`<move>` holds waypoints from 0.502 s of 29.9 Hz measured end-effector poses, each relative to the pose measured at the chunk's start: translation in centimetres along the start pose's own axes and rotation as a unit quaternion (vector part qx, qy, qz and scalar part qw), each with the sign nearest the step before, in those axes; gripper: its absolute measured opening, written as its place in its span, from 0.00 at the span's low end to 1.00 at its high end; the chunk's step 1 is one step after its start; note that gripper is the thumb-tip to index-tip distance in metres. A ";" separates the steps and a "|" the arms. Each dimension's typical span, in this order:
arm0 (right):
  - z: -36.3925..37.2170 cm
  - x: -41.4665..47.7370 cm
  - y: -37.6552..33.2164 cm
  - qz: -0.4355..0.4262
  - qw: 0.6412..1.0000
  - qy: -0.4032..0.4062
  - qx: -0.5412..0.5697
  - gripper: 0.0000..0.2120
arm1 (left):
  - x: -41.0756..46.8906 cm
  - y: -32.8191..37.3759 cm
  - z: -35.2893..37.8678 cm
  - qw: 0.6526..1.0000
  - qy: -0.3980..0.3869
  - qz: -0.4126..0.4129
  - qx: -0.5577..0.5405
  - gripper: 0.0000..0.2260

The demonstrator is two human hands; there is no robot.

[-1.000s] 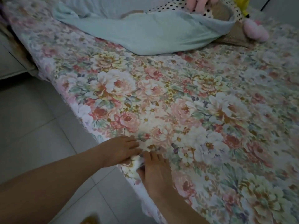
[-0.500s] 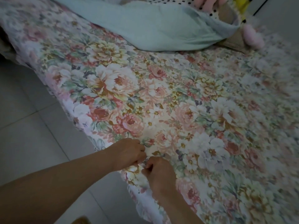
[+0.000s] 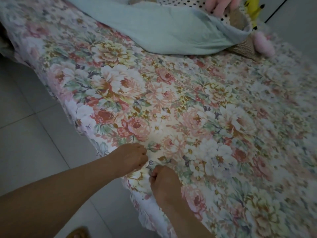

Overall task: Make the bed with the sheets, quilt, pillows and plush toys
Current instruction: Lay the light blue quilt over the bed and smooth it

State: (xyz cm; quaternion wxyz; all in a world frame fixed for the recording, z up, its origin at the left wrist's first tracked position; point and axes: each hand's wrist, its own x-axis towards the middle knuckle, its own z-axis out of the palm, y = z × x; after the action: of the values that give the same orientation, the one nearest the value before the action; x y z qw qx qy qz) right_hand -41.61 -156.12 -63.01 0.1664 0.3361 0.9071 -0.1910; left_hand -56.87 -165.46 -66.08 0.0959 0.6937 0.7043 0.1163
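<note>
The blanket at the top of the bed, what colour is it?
Pale mint green blanket, plain, seen in the head view.

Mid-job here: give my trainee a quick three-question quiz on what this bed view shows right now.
1. True or false: both hands grip the floral sheet at the bed's near edge.
2. What lies at the far end of the bed? A) pale green quilt B) striped towel C) open book
3. Fill in: the yellow plush toy sits at the far ____ corner.

Key: 1 true, left hand and right hand pinch it; 2 A, the quilt; 3 right.
</note>
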 end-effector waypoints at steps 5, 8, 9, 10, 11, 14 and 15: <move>-1.5 0.0 0.1 -0.031 0.999 -0.018 0.024 0.07 | -0.3 -0.4 -0.5 0.998 0.010 0.052 -0.044 0.07; -1.7 -0.1 0.2 -0.062 0.998 -0.021 0.003 0.05 | -0.2 -0.9 -1.0 0.997 0.012 0.064 -0.033 0.08; -1.5 -0.3 0.2 -0.071 0.997 -0.024 -0.009 0.04 | -0.3 -0.8 -1.0 0.997 0.020 0.064 -0.037 0.08; -1.4 -0.4 0.1 -0.080 0.997 -0.017 -0.012 0.04 | -0.2 -0.8 -0.8 0.997 0.028 0.066 -0.038 0.08; -1.5 -0.4 0.1 -0.092 0.996 -0.012 -0.018 0.05 | -0.2 -0.7 -0.9 0.996 0.031 0.067 -0.041 0.08; -2.1 -0.1 -0.2 -0.113 0.992 -0.032 -0.036 0.08 | -0.3 -0.9 -1.3 0.996 0.000 0.049 -0.078 0.06; -2.1 0.0 -0.2 -0.116 0.990 -0.062 -0.040 0.08 | -0.4 -1.0 -1.6 0.995 -0.023 0.040 -0.090 0.06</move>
State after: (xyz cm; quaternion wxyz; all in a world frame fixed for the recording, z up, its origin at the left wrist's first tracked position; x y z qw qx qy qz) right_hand -42.10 -155.36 -61.11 0.2121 0.2089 0.9348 -0.1935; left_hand -58.24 -165.91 -64.89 0.1692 0.7128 0.6600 0.1666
